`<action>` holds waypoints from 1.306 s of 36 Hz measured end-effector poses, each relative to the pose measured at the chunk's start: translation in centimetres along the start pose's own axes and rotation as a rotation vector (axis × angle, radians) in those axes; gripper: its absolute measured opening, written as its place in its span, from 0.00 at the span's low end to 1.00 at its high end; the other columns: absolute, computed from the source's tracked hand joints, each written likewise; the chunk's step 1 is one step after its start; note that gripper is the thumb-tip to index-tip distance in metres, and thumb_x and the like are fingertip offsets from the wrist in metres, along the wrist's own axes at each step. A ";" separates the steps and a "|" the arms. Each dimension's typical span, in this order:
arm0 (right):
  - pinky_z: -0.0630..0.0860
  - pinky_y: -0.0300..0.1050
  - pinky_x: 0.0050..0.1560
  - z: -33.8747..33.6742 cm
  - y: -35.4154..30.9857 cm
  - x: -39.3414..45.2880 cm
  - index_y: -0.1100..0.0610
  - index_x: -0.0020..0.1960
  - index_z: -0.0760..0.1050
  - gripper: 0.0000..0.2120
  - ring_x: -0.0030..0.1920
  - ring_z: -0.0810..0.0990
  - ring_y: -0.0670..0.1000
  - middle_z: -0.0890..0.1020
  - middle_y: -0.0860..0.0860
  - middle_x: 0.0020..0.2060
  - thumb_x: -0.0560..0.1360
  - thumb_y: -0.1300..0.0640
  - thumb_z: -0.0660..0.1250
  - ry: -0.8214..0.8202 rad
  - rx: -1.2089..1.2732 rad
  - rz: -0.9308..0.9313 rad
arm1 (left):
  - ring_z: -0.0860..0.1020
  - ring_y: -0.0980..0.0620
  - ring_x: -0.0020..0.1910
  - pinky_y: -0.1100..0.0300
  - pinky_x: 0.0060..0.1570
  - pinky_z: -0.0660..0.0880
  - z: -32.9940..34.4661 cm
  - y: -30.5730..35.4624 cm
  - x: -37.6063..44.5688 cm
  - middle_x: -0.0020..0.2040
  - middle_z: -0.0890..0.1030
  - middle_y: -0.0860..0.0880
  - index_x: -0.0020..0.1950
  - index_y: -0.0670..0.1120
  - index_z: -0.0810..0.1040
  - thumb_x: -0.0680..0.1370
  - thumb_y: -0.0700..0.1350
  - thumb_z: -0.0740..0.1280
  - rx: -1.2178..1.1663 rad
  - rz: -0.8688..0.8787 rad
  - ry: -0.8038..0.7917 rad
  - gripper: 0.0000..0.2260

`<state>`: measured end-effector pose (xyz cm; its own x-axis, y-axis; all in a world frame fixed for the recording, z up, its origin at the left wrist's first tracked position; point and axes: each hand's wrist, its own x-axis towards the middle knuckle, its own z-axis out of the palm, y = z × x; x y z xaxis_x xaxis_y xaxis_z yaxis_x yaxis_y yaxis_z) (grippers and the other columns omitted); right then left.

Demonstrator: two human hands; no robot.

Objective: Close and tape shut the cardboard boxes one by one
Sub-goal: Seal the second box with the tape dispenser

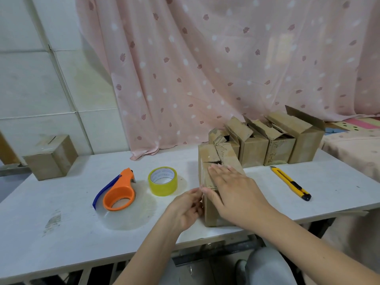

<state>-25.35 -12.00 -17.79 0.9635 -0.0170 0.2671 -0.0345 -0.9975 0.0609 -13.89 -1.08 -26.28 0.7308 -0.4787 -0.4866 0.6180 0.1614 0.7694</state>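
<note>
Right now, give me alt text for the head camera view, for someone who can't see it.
A person's right hand presses flat on a cardboard box at the white table's front edge while the left hand pinches at its near corner. To the left lie an orange tape dispenser and a yellow tape roll; a yellow utility knife lies right, with open boxes behind.

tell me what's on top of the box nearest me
The right hand lies flat on the nearest box, fingers straight over its closed flaps. The left hand pinches something at its near top edge, seemingly clear tape. The hand hides most of the seam.
</note>
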 end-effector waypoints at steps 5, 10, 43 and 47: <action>0.48 0.40 0.76 -1.4 -0.3 0.1 0.55 0.82 0.50 0.33 0.80 0.50 0.50 0.54 0.51 0.81 0.84 0.38 0.44 -0.104 0.050 0.030 | 0.72 0.52 0.35 0.60 0.37 0.70 0.0 -0.4 0.1 0.39 0.78 0.47 0.58 0.43 0.77 0.82 0.43 0.64 0.010 -0.014 0.026 0.07; 0.49 0.42 0.76 -1.9 -0.5 0.1 0.56 0.82 0.50 0.32 0.80 0.51 0.50 0.54 0.52 0.81 0.84 0.39 0.45 -0.150 0.049 0.035 | 0.71 0.53 0.35 0.60 0.37 0.71 0.0 0.0 -0.2 0.41 0.78 0.47 0.51 0.42 0.79 0.81 0.39 0.63 0.027 -0.091 0.042 0.06; 0.82 0.52 0.48 -0.3 6.2 4.0 0.62 0.51 0.82 0.14 0.48 0.86 0.57 0.87 0.57 0.44 0.80 0.50 0.69 -0.151 1.102 0.683 | 0.83 0.43 0.44 0.52 0.45 0.82 4.2 6.5 -2.3 0.55 0.84 0.40 0.56 0.39 0.82 0.77 0.54 0.72 0.526 0.198 0.020 0.19; 0.80 0.48 0.46 -0.1 6.2 3.9 0.61 0.51 0.83 0.14 0.48 0.86 0.57 0.87 0.56 0.45 0.80 0.50 0.68 -0.142 1.117 0.673 | 0.76 0.45 0.67 0.47 0.66 0.74 3.7 5.2 -2.5 0.70 0.76 0.47 0.74 0.43 0.70 0.71 0.67 0.71 0.469 0.236 0.063 0.39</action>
<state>-21.83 -18.29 -16.28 0.8658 -0.4689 -0.1747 -0.3457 -0.3080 -0.8864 -13.62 -2.27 -19.52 0.8594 -0.4207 -0.2905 0.2492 -0.1516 0.9565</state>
